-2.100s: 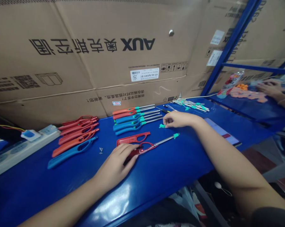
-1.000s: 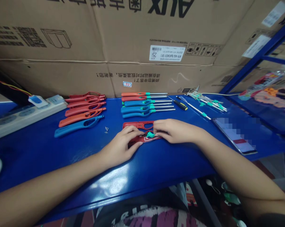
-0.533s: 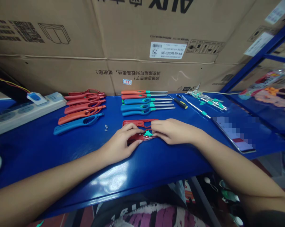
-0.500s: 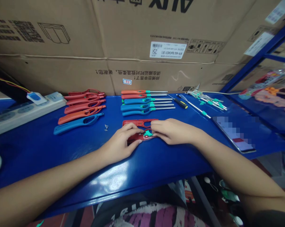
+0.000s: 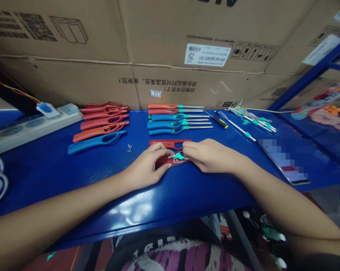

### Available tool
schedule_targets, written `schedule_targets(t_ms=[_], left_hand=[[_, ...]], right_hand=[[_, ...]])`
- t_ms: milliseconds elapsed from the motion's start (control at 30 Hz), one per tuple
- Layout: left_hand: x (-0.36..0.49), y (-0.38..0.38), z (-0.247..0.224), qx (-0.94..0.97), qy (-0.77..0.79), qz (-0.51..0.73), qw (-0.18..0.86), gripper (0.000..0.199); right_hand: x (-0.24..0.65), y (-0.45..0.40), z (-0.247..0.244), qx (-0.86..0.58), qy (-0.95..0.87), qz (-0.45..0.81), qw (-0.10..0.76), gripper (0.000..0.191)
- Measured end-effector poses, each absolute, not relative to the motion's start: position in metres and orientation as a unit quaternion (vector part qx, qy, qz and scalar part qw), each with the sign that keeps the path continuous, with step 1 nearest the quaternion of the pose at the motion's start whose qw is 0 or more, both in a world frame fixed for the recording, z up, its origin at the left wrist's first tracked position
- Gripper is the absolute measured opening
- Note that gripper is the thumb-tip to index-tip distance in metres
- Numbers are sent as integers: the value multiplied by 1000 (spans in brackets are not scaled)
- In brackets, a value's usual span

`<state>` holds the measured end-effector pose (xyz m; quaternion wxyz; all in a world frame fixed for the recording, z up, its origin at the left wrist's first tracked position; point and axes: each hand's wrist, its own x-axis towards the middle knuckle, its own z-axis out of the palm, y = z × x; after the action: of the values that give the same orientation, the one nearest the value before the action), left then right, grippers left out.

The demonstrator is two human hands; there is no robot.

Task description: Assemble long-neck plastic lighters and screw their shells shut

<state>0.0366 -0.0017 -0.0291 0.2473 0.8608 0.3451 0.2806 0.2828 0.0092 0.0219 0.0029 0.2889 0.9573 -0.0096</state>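
My left hand [image 5: 146,165] is closed around the near red lighter shell half [image 5: 162,162], thumb on its near side and fingers over its far side. A green trigger piece [image 5: 179,155] sits in this shell between my hands, with a thin white wire beside it. My right hand [image 5: 212,156] is closed in a pinch at the shell's right end, just right of the green piece. Its fingers hide what exactly they grip. Behind both hands lies a second red shell half [image 5: 166,143], partly covered by my fingers.
Behind stand rows of lighter shells [image 5: 102,122] and lighters with metal tubes [image 5: 170,117]. Loose screws [image 5: 129,148] lie left. A screwdriver [image 5: 219,121], metal tubes with green parts [image 5: 253,119] and a phone [image 5: 283,162] lie right. A power strip [image 5: 26,128] is far left; a cardboard box [image 5: 158,45] forms the back.
The camera view has shifted slightly. Both hands stay at the same shell, with small finger movements; a silvery bit now shows between my left fingertips and the green trigger piece.
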Motion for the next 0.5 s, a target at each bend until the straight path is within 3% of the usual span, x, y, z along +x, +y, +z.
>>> schedule_targets(t_ms=[500], left_hand=[[37, -5, -28, 869, 334, 278, 235, 28]], right_hand=[[284, 12, 21, 290, 955, -59, -11, 16]])
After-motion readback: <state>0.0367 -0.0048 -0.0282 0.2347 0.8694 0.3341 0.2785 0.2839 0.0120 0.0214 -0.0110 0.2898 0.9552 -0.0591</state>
